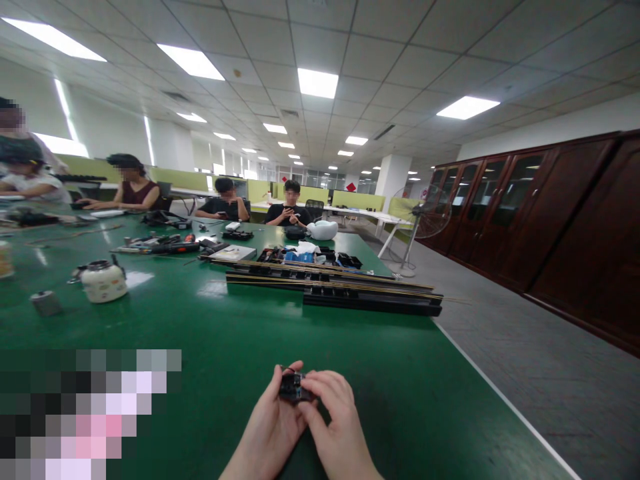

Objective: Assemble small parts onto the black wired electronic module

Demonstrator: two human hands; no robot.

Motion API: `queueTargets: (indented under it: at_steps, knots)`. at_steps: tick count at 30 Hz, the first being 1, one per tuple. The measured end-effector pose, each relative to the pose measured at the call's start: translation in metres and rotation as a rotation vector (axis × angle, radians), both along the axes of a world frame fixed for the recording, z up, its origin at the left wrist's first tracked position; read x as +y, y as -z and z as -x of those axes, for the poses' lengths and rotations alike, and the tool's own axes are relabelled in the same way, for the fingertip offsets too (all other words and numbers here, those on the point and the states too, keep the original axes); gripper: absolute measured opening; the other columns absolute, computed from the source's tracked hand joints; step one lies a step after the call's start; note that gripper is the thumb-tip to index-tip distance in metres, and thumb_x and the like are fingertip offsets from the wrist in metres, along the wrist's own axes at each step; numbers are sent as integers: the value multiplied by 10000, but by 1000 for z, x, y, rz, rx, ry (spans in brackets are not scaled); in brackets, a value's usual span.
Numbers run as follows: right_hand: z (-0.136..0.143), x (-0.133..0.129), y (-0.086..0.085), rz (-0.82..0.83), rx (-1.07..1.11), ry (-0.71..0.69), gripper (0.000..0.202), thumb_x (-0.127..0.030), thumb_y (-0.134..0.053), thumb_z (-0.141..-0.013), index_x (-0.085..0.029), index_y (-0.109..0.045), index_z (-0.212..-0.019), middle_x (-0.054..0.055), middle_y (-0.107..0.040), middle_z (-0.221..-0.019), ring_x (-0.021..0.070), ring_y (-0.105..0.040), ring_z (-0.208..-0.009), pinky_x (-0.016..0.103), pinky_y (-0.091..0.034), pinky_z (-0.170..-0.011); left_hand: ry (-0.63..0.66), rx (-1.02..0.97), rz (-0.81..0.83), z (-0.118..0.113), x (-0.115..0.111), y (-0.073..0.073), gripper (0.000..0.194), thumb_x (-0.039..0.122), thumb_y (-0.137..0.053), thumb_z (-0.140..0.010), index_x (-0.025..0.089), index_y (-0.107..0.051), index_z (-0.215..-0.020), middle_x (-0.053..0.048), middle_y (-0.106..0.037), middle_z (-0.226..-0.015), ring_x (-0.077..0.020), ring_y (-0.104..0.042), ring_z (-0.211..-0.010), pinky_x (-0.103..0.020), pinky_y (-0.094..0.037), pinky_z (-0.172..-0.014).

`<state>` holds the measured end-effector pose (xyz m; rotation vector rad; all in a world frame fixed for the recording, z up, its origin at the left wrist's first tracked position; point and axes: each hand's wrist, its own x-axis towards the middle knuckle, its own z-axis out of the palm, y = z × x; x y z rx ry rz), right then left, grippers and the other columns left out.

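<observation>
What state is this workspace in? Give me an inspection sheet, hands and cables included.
Surface: green tabletop, glossy; near-left corner obscured.
Things in hand: small black part; details too small to tell.
Clutter: black bars, thin rods, white container, mixed tools.
Hands: left hand holds the part; right hand has fingers on it.
Cables: thin strand at far left, type unclear.
Surroundings: floor fan, wooden cabinets, people across the table.
</observation>
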<state>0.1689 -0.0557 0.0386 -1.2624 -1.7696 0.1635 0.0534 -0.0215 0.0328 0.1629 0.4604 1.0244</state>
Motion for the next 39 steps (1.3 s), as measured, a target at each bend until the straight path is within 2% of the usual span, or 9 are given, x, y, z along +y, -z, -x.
queueTargets:
  at_steps: [5, 10, 20, 29, 34, 39]
  knots:
    - [-1, 1, 2, 21, -36, 30, 240, -174, -578, -742, -283, -626, -950, 21, -625, -1013, 192, -538, -979, 355, -427, -867, -3, 2, 2, -1, 1, 1, 204, 298, -436, -827, 166, -592, -844, -54, -622, -786, -123, -600, -674, -237, -465, -593]
    - [-2, 4, 6, 137, -84, 54, 242, -164, -594, -720, -299, -645, -914, 27, -620, -1021, 225, -532, -993, 404, -418, -862, -19, 1, -25, -3, 0, 4, 201, 263, -440, -827, 152, -602, -783, -67, -623, -779, -125, -596, -689, -230, -466, -604]
    - [-2, 6, 11, 185, -65, 51, 257, -155, -600, -697, -314, -651, -893, 25, -612, -1040, 242, -528, -1009, 437, -419, -860, -37, 7, 14, -6, -1, 6, 199, 256, -431, -834, 152, -588, -769, -47, -621, -754, -109, -595, -657, -215, -463, -580]
    - [-1, 2, 4, 200, 4, 62, 300, -129, -603, -677, -312, -646, -911, 25, -608, -1058, 227, -532, -1024, 411, -422, -875, -3, -11, 12, -4, -1, 3, 199, 296, -433, -828, 171, -577, -773, -57, -639, -772, -163, -619, -733, -301, -478, -671]
    - [-1, 3, 4, 227, -4, 79, 231, -155, -613, -690, -308, -662, -855, 31, -596, -1074, 233, -510, -1049, 429, -397, -895, -1, 6, 12, -3, 0, 3, 180, 304, -443, -821, 178, -567, -786, -60, -648, -752, -148, -619, -662, -255, -466, -610]
    - [-1, 2, 3, 256, 25, 75, 239, -136, -606, -687, -303, -662, -848, 32, -596, -1063, 229, -506, -1047, 417, -394, -895, 19, 9, 5, -2, -1, 5, 177, 316, -454, -813, 176, -561, -798, -73, -649, -774, -167, -627, -706, -270, -471, -637]
